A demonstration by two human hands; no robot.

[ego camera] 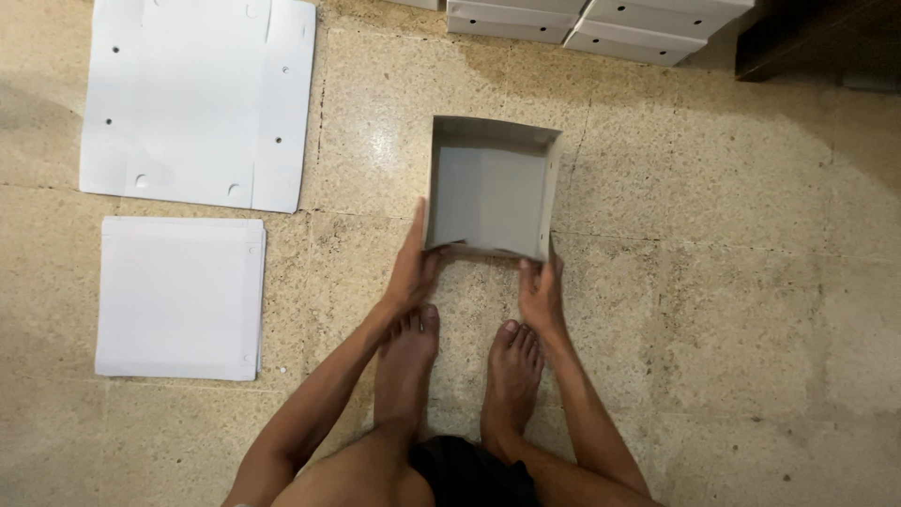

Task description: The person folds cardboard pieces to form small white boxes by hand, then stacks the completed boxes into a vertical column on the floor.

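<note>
An open grey cardboard box [488, 188] stands on the speckled stone floor in front of my bare feet. My left hand [413, 268] grips its near left corner, fingers flat along the left wall. My right hand [541, 289] holds the near right corner, fingers on the front wall. The near wall of the box looks folded low and uneven between my hands. The inside of the box holds nothing.
A large flat white cardboard sheet with punched holes [199, 99] lies at the upper left. Below it lies a stack of flat white square pieces [180, 298]. Assembled white boxes [601, 23] are stacked at the top. A dark piece of furniture [826, 38] sits at the top right.
</note>
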